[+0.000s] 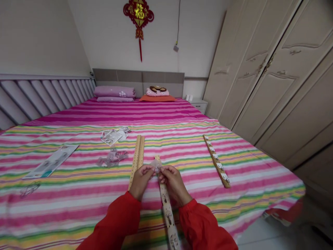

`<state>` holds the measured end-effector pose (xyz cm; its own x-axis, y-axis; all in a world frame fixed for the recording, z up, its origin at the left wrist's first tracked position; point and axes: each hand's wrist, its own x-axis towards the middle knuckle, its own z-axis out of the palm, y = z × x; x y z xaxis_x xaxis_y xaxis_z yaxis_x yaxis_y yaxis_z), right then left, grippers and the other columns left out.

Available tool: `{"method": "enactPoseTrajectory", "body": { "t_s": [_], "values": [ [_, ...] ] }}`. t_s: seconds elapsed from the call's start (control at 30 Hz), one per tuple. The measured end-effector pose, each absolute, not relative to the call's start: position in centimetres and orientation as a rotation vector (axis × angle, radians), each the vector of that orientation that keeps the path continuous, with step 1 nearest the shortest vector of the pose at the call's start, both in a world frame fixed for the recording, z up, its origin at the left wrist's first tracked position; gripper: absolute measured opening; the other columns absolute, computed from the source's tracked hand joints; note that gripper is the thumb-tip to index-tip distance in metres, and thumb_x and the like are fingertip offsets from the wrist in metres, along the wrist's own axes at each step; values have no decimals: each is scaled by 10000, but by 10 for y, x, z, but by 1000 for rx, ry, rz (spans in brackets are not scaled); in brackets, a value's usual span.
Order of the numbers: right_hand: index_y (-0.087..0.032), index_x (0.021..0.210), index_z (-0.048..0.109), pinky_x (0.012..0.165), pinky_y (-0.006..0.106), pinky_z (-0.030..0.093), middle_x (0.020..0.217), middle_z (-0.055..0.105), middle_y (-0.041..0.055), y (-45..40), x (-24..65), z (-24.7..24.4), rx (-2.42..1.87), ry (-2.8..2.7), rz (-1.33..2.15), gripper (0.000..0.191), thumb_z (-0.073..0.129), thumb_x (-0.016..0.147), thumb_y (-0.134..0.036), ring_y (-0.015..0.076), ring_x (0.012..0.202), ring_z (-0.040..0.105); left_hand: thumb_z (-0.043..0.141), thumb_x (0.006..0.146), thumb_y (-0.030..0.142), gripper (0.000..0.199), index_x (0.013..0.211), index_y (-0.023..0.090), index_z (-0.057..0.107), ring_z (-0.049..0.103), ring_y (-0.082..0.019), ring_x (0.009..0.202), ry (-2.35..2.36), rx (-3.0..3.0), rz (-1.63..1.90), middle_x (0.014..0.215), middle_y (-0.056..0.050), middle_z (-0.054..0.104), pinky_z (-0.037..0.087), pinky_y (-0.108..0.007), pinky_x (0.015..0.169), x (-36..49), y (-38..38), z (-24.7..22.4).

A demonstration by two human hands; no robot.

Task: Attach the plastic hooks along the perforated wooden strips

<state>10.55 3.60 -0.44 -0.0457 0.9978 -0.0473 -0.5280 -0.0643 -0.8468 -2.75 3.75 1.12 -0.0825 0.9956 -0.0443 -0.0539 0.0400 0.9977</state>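
Note:
My left hand (142, 180) and my right hand (173, 180) meet over the far end of a wooden strip (168, 227). Between their fingertips they pinch a small clear adhesive hook (157, 169); fingers cover part of it. Several clear hooks with metal prongs sit in a row along the strip, which runs towards me between my forearms. Left of my left hand lie two wooden rulers or strips (138, 152) side by side. Further left is a loose pile of clear hooks (113, 158).
To the right lies another wooden strip (216, 160) bearing several white hooks. A pile of packets (114, 135), a long clear package (53, 161) and thin metal rings (30, 188) lie on the left. All rest on the striped bedsheet (85, 211); a wardrobe (273, 76) stands at right.

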Motion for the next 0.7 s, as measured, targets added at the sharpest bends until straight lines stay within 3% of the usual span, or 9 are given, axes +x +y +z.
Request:
{"method": "enactPoseTrajectory", "body": {
  "t_s": [0.13, 0.37, 0.57, 0.7],
  "values": [
    [-146, 682, 647, 419, 194, 373, 482, 583, -30, 58, 110, -1, -905, -890, 1375, 230, 744, 625, -347, 74, 407, 476, 762, 517, 490, 402, 694, 152, 635, 614, -138, 630, 1222, 1146, 1217, 644, -17, 667, 486, -253, 616, -29, 64, 21],
    [-185, 595, 600, 404, 219, 343, 476, 553, -43, 104, 112, 4, -1030, -1015, 1242, 192, 668, 625, -362, 103, 415, 465, 798, 432, 334, 315, 635, 145, 648, 566, -110, 570, 1220, 1095, 1298, 573, 10, 633, 452, -240, 601, -23, 112, 35],
    [-184, 522, 614, 530, 247, 398, 482, 564, -38, 125, 110, -15, -1173, -1124, 1037, 131, 618, 612, -278, 128, 508, 509, 759, 436, 256, 231, 585, 146, 621, 555, -116, 552, 1287, 1068, 1310, 538, 15, 613, 435, -246, 590, -21, 129, 8],
    [-183, 516, 611, 536, 253, 406, 497, 586, -30, 129, 108, -28, -1201, -1113, 1041, 125, 613, 604, -272, 132, 510, 512, 731, 446, 221, 207, 600, 143, 617, 559, -123, 546, 1351, 1043, 1309, 534, 14, 612, 435, -258, 595, -25, 135, -12]
  ]
}}
